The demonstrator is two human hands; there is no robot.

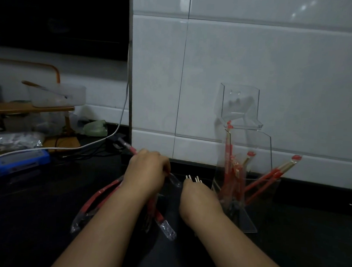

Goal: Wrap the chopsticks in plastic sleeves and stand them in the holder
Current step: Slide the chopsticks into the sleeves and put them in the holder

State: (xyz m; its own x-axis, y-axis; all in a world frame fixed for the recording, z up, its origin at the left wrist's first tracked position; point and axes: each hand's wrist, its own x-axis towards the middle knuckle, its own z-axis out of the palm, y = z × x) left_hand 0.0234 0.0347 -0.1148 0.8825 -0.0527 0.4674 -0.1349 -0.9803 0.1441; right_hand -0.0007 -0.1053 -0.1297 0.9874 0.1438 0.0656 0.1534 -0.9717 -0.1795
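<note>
The left hand [148, 170] is curled round a red plastic sleeve [132, 150] that slants from far left to near right. Just right of it, the right hand [197, 192] grips bare chopsticks [193, 179], their pale tips poking out beyond it. Further right, against the tiled wall, stands the clear holder [258, 144] with wrapped chopsticks [228, 167] in it. Loose sleeves [97, 196] lie partly hidden under the left forearm. A white cable [81, 148] and a blue device [20, 161] lie at far left.

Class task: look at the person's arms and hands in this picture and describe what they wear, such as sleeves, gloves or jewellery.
The left forearm and right forearm are bare to the picture's lower edge: no sleeve or cuff. The left hand and right hand are ungloved; neither wrist carries a watch or band. Whether rings are worn cannot be told.
</note>
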